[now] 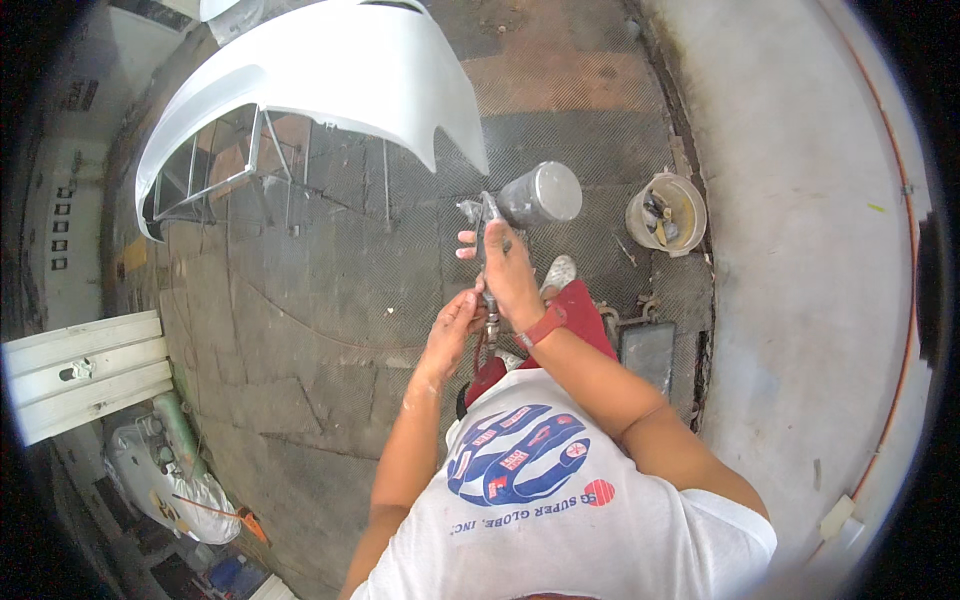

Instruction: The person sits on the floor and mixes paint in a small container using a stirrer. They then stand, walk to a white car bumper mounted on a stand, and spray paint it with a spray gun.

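My right hand (pixel 505 260) is wrapped round a metal spray gun (pixel 489 208) with a large silver paint cup (pixel 545 193) tilted to the right. My left hand (pixel 455 325) is just below, its fingers closed at the bottom of the gun's handle by the hose fitting (pixel 491 325). A hose hangs down from the fitting, partly hidden behind my body. Beyond the gun, a white car bumper panel (pixel 330 75) rests on a thin metal stand (pixel 255 160).
A white bucket (pixel 665 215) with tools stands by a pale wall (pixel 800 300) at right, near a dark rectangular object (pixel 646 355). White slatted panels (pixel 110 345) and a tank covered in plastic (pixel 160 480) are at left. A thin hose crosses the matted floor (pixel 300 370).
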A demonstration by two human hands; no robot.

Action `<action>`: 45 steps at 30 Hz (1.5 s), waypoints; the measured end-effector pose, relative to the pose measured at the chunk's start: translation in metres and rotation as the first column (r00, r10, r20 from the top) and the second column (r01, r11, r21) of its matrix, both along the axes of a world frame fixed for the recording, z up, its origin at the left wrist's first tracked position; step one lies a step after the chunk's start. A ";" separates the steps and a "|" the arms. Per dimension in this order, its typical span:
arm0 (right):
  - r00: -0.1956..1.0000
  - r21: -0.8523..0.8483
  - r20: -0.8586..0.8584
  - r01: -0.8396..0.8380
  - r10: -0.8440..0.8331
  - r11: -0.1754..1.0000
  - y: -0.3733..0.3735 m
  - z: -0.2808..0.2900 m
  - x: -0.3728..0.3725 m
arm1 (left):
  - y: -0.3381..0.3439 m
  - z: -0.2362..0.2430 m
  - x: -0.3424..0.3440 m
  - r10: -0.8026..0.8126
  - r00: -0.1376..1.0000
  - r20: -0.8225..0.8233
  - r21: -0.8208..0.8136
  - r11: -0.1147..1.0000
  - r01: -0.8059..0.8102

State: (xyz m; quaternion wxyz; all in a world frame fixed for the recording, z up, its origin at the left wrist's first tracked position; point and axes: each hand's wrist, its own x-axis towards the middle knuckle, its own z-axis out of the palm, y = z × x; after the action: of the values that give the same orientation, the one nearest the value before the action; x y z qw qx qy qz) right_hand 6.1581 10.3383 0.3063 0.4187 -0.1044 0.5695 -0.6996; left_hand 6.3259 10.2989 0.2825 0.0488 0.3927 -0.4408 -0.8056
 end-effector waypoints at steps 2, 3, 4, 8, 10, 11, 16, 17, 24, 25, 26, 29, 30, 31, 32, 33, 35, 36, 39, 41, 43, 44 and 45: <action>0.997 -0.010 -0.057 0.048 -0.049 0.999 0.001 -0.006 -0.007 | 0.000 0.000 -0.022 0.008 0.998 -0.061 0.026 1.000 -0.006; 0.998 -0.020 -0.048 0.042 -0.043 0.999 0.001 -0.003 -0.018 | -0.002 -0.001 -0.037 0.018 0.996 -0.091 0.038 0.999 -0.014; 0.997 -0.018 -0.056 0.052 -0.053 0.998 0.001 0.000 -0.031 | -0.004 -0.002 -0.051 0.023 0.995 -0.099 0.077 0.997 -0.015; 0.997 -0.011 -0.059 0.052 -0.053 0.999 -0.005 0.004 -0.101 | -0.017 -0.016 -0.107 0.019 0.988 -0.156 0.205 0.979 0.014; 0.998 0.029 -0.042 0.039 -0.038 0.999 -0.007 0.010 -0.136 | -0.023 -0.023 -0.136 0.025 0.980 -0.199 0.280 0.959 0.033; 0.999 0.027 -0.024 0.044 -0.044 0.999 -0.007 0.006 -0.154 | -0.023 -0.028 -0.153 -0.020 0.987 -0.157 0.242 0.968 0.058; 0.992 0.041 -0.024 0.128 -0.127 0.991 -0.009 0.009 -0.260 | -0.022 -0.018 -0.228 -0.315 0.949 0.003 0.200 0.930 0.308; 0.984 0.039 -0.013 0.175 -0.175 0.984 -0.012 0.012 -0.287 | -0.026 -0.039 -0.218 -0.460 0.887 0.047 0.081 0.886 0.456; 0.949 0.011 -0.028 0.315 -0.314 0.949 -0.015 0.039 -0.490 | 0.002 -0.074 -0.122 -0.283 0.486 0.827 -0.261 0.573 0.777; 0.948 0.014 -0.068 0.313 -0.311 0.950 -0.015 0.043 -0.514 | 0.009 -0.093 -0.097 -0.284 0.437 0.854 -0.216 0.571 0.792; 0.944 0.017 -0.110 0.313 -0.310 0.949 -0.016 0.045 -0.535 | 0.019 -0.105 -0.078 -0.275 0.381 0.883 -0.156 0.593 0.790; 0.937 0.067 -0.145 0.330 -0.318 0.942 -0.027 0.048 -0.589 | 0.054 -0.125 -0.071 -0.322 0.189 0.928 0.080 0.667 0.740; 0.939 0.071 -0.155 0.320 -0.306 0.945 -0.034 0.048 -0.603 | 0.060 -0.131 -0.083 -0.363 0.124 0.923 0.177 0.689 0.703; 0.942 0.076 -0.165 0.309 -0.294 0.948 -0.040 0.048 -0.617 | 0.065 -0.134 -0.097 -0.409 0.061 0.911 0.272 0.704 0.656; 0.944 0.080 -0.174 0.297 -0.280 0.952 -0.048 0.048 -0.629 | 0.074 -0.143 -0.112 -0.476 0.113 0.872 0.267 0.656 0.706; 0.947 0.081 -0.193 0.276 -0.256 0.958 -0.059 0.046 -0.642 | 0.084 -0.157 -0.121 -0.540 0.151 0.828 0.256 0.603 0.756; 0.952 0.091 -0.184 0.264 -0.245 0.960 -0.082 0.041 -0.670 | 0.101 -0.185 -0.151 -0.633 0.244 0.735 0.215 0.559 0.801; 0.955 0.092 -0.182 0.252 -0.233 0.963 -0.098 0.039 -0.684 | 0.104 -0.194 -0.179 -0.651 0.309 0.693 0.201 0.586 0.785; 0.966 0.126 -0.193 0.197 -0.170 0.972 -0.140 0.040 -0.722 | 0.093 -0.200 -0.263 -0.640 0.428 0.638 0.283 0.712 0.643; 0.972 0.145 -0.207 0.144 -0.112 0.979 -0.167 0.044 -0.751 | 0.087 -0.196 -0.313 -0.617 0.484 0.621 0.312 0.761 0.569; 0.972 0.172 -0.219 0.122 -0.083 0.977 -0.188 0.048 -0.776 | 0.083 -0.185 -0.346 -0.610 0.511 0.606 0.333 0.778 0.533; 0.971 0.175 -0.234 0.096 -0.053 0.980 -0.206 0.047 -0.791 | 0.071 -0.191 -0.367 -0.590 0.528 0.611 0.322 0.794 0.515; 0.970 0.203 -0.241 0.074 -0.024 0.976 -0.213 0.048 -0.799 | 0.070 -0.188 -0.381 -0.587 0.538 0.604 0.337 0.801 0.495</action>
State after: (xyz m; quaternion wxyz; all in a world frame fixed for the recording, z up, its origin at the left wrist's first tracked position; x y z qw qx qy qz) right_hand 5.3592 10.1254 0.3543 0.3390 -0.1281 0.6888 -0.6279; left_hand 5.9451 10.3686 0.0945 -0.3932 0.5066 -0.4743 -0.6032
